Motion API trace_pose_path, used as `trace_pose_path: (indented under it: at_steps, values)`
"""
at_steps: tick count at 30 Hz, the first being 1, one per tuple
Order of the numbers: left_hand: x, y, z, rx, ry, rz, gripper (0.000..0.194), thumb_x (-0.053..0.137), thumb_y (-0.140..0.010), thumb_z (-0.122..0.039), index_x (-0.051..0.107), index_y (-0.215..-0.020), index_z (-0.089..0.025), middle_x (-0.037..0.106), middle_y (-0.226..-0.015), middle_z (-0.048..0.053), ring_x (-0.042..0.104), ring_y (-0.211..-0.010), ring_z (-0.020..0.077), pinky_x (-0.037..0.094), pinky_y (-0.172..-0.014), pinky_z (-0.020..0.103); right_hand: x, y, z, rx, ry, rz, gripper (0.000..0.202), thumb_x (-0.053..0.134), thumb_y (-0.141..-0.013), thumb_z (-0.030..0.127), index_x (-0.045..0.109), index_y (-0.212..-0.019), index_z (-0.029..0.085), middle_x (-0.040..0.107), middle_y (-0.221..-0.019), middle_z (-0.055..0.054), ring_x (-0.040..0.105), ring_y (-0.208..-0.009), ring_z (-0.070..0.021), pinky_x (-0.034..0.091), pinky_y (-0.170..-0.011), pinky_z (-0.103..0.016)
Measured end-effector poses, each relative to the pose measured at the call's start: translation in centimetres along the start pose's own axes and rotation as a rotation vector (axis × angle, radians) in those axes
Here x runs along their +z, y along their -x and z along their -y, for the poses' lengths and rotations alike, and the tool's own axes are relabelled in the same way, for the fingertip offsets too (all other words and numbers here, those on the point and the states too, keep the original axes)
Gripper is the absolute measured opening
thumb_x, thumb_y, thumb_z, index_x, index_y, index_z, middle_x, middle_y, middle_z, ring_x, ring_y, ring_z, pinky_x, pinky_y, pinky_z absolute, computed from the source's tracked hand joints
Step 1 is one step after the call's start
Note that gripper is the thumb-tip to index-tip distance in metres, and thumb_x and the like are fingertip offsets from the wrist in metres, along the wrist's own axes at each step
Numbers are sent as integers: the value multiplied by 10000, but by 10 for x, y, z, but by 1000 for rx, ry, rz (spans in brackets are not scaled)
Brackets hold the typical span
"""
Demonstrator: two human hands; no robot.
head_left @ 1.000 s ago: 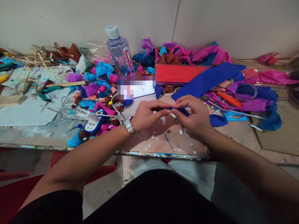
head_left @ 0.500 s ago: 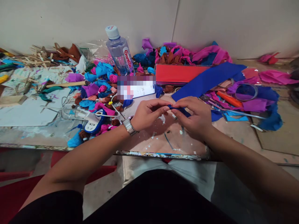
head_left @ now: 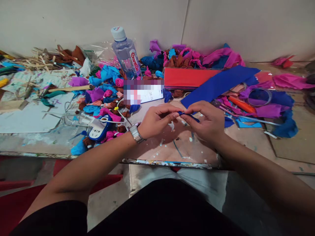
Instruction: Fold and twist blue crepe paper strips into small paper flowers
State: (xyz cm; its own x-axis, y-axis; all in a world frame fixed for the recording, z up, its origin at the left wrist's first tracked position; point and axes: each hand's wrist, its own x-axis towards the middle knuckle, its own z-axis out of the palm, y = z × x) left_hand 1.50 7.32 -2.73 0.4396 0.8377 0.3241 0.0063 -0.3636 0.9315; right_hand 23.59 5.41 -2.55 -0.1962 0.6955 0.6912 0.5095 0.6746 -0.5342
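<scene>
A small dark blue strip (head_left: 193,117) stretches between my two hands over the table's front part. My left hand (head_left: 159,121), with a metal watch on the wrist, pinches its left end between thumb and forefinger. On the other side, my right hand (head_left: 208,121) grips the strip, its fingertips almost touching those of the left. Part of the strip is hidden by the right fingers. Behind the hands, a wide blue sheet (head_left: 211,87) lies slantwise across a red stack (head_left: 189,77). A lit phone (head_left: 151,95) lies behind my left hand.
A water bottle (head_left: 126,57) stands behind the phone. Crumpled pink, blue and brown pieces surround a blue and white power strip (head_left: 98,129) on the left. A tape roll (head_left: 259,97) and orange cutter (head_left: 242,104) lie at right. Thin wooden sticks (head_left: 40,62) are piled back left.
The fingers of my right hand have shifted slightly, and the blue strip shows a little less beside them. My left hand has barely moved.
</scene>
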Motion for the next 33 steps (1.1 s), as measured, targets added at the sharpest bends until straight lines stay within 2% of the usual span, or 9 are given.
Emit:
trace_pose_path:
  at_steps: [7, 12, 19, 22, 25, 30, 33]
  values:
    - [0, -1, -1, 48, 20, 23, 321, 712, -999, -460, 813, -1120, -180, 780, -1052, 96, 715, -735, 102, 593, -691, 234, 1, 1, 3, -9, -14, 19, 106, 836, -916, 325, 744, -903, 274, 813, -871, -3, 735, -800, -215, 551, -844, -427]
    - [-1, -1, 0, 57, -41, 38, 329, 723, -985, -478, 831, -1177, -234, 785, -1022, 87, 692, -717, 113, 596, -691, 257, 2, 1, 4, 12, 9, 17, 96, 809, -925, 304, 733, -875, 272, 802, -854, -1, 729, -786, -216, 551, -823, -423]
    - [-2, -2, 3, 126, -40, 59, 309, 768, -962, -415, 823, -1238, -289, 791, -1158, 106, 730, -1015, 194, 612, -897, 343, 5, 1, 1, -40, 7, 13, 91, 805, -932, 286, 729, -887, 267, 807, -851, 2, 742, -796, -214, 534, -814, -407]
    - [-2, -2, 5, 107, 3, 63, 307, 753, -975, -419, 820, -1244, -287, 775, -1155, 98, 715, -864, 146, 609, -772, 294, 5, 1, 0, -46, 14, 2, 105, 818, -930, 311, 732, -889, 265, 814, -867, -2, 749, -805, -219, 531, -821, -405]
    - [-2, -3, 5, 91, 17, 64, 317, 728, -993, -437, 831, -1218, -238, 768, -1055, 84, 663, -718, 96, 569, -685, 246, 5, 1, 0, -50, 14, -19, 112, 837, -920, 339, 753, -916, 265, 819, -894, -11, 754, -830, -227, 534, -837, -407]
    - [-5, -4, 3, 123, -37, 71, 332, 717, -994, -474, 846, -1143, -207, 785, -991, 88, 679, -772, 126, 562, -728, 260, 4, 1, -2, -91, -22, -9, 168, 852, -910, 339, 803, -1067, 305, 824, -926, -5, 759, -855, -233, 545, -849, -417]
    - [-6, -5, 3, 113, -38, 91, 332, 715, -994, -477, 849, -1136, -208, 785, -973, 84, 675, -770, 130, 561, -722, 265, 4, 1, -4, -111, -20, -17, 166, 852, -909, 339, 818, -1072, 328, 826, -946, -9, 761, -868, -236, 551, -826, -422]
